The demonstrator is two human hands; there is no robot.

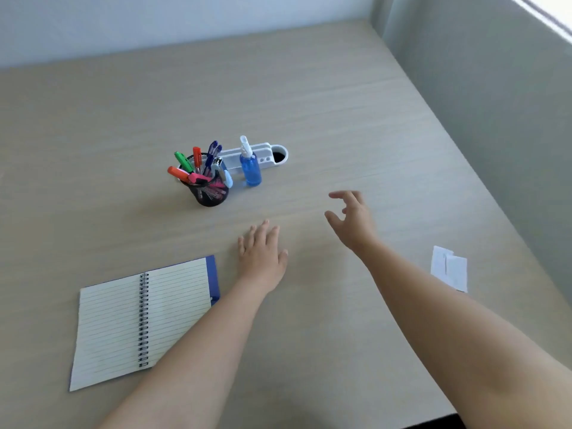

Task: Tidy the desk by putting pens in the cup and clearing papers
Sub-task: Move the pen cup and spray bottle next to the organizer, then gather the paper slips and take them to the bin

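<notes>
A black mesh cup (210, 193) stands left of the desk's middle, filled with several coloured pens and markers (198, 168). An open spiral notebook (139, 320) with lined pages lies at the near left. A small white folded paper (450, 269) lies at the right. My left hand (263, 255) rests flat on the desk just right of the notebook, fingers spread, holding nothing. My right hand (353, 218) hovers above the desk right of the cup, fingers apart and curled, empty.
A blue spray bottle (250, 168) stands right of the cup, in front of a white desk organiser (266, 154). A grey partition wall (479, 103) borders the desk on the right, a pale wall at the back. The desk's near edge shows at bottom right.
</notes>
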